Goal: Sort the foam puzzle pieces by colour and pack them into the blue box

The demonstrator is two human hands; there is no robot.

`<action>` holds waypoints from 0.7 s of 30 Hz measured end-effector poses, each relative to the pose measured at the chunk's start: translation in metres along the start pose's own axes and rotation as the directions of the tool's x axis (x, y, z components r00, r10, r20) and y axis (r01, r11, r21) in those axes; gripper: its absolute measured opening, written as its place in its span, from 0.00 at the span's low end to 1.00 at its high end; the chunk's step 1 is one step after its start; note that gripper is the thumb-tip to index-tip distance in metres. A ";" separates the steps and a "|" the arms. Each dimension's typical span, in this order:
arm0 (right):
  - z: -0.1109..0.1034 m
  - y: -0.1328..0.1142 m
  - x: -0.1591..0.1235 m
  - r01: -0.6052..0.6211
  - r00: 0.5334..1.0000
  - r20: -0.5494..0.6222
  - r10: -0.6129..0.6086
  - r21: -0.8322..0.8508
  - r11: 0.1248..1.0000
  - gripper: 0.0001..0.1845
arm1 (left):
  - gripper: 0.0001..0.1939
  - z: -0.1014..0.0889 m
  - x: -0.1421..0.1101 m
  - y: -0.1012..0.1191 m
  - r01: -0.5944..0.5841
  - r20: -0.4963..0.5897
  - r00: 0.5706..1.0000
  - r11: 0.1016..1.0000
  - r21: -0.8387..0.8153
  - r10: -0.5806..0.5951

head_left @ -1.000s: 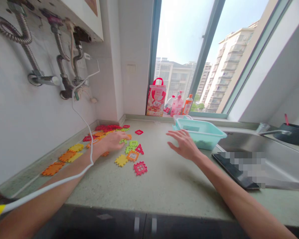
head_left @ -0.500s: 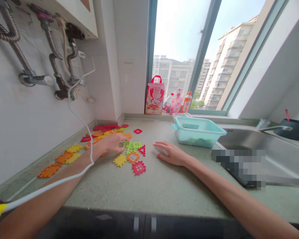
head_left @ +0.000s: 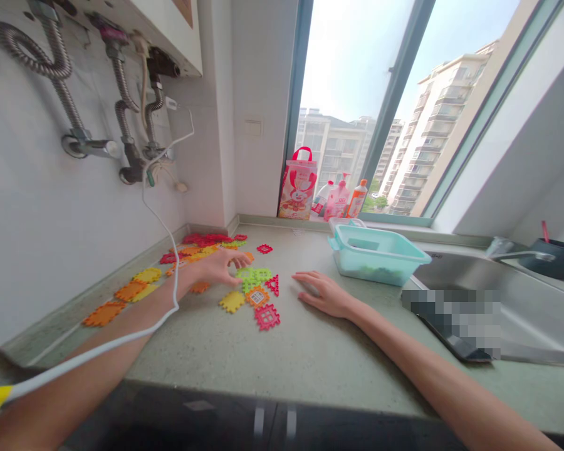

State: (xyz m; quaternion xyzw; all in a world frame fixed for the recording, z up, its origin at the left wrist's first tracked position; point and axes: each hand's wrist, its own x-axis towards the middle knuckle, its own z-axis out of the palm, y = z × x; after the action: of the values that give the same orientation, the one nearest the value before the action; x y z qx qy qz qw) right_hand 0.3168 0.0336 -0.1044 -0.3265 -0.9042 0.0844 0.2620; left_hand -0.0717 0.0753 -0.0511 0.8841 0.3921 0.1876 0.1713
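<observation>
Flat plastic puzzle tiles in red, orange, yellow and green lie scattered on the grey-green countertop. My left hand reaches over them with fingers stretched out, touching or just above the green tiles; nothing is held. A yellow tile, an orange tile and a red square tile lie just in front of it. My right hand rests flat on the counter, fingers apart, right of a red triangular tile.
A teal plastic basin stands behind my right hand. To the right is a steel sink with a tap. A red bag and bottles stand on the windowsill. A white cable hangs over my left forearm.
My right hand came down from mid-air near the basin and now lies flat on the counter. My left hand slid slightly right over the green tiles.
</observation>
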 end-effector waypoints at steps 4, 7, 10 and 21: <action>0.000 0.000 0.001 -0.001 1.000 0.000 0.001 0.002 1.000 0.26 | 0.27 0.010 0.001 0.008 -0.064 0.077 0.995 0.998 0.003 0.064; -0.001 0.000 0.001 -0.007 1.000 0.008 0.007 0.000 1.000 0.25 | 0.26 0.018 0.002 0.013 -0.101 0.081 0.992 0.995 0.016 0.100; -0.001 0.000 0.001 -0.020 1.000 0.021 0.020 -0.003 1.000 0.25 | 0.28 0.023 0.004 0.018 -0.119 0.089 0.989 0.992 0.027 0.116; 0.012 -0.003 0.017 -0.099 0.994 -0.049 0.095 -0.092 0.991 0.24 | 0.30 0.016 0.006 0.008 -0.011 0.081 0.997 1.000 -0.014 0.012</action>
State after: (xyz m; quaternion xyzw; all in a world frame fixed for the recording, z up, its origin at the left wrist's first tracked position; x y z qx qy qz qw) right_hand 0.2979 0.0421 -0.1068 -0.3840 -0.8841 0.0468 0.2620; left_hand -0.0553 0.0723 -0.0601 0.8921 0.3784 0.1552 0.1920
